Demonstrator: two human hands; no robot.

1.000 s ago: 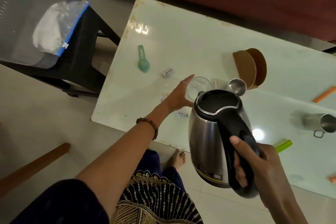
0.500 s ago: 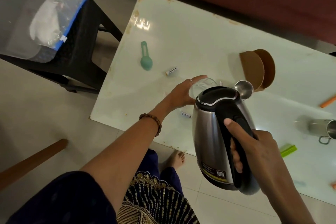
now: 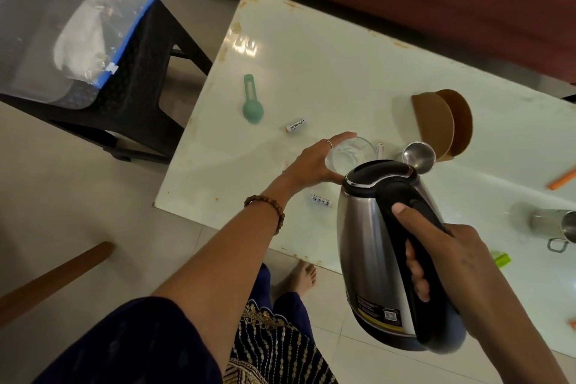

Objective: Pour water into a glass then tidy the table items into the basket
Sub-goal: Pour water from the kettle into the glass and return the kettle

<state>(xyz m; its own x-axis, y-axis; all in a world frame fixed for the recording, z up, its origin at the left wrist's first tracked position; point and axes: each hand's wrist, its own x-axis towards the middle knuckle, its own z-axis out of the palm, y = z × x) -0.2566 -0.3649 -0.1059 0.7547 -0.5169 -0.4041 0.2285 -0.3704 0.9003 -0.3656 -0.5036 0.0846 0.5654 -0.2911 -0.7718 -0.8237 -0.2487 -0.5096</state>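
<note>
With our left hand (image 3: pixel 314 162) curled round the glass (image 3: pixel 350 154) on the table (image 3: pixel 343 72) and our right hand (image 3: pixel 448 262) gripping the kettle (image 3: pixel 374 246) handle just beside it, we judge that a hasty tilt could overshoot the rim and spill.

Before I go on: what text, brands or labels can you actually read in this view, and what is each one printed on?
"Heybright": on the small white battery lying on the table beside the green scoop.
Second small battery near the left hand: a row of printed symbols, too small to read.
Kettle in the right hand: label low on its side with fine print and a square code, too small and blurred to read.
No other text visible.
</note>
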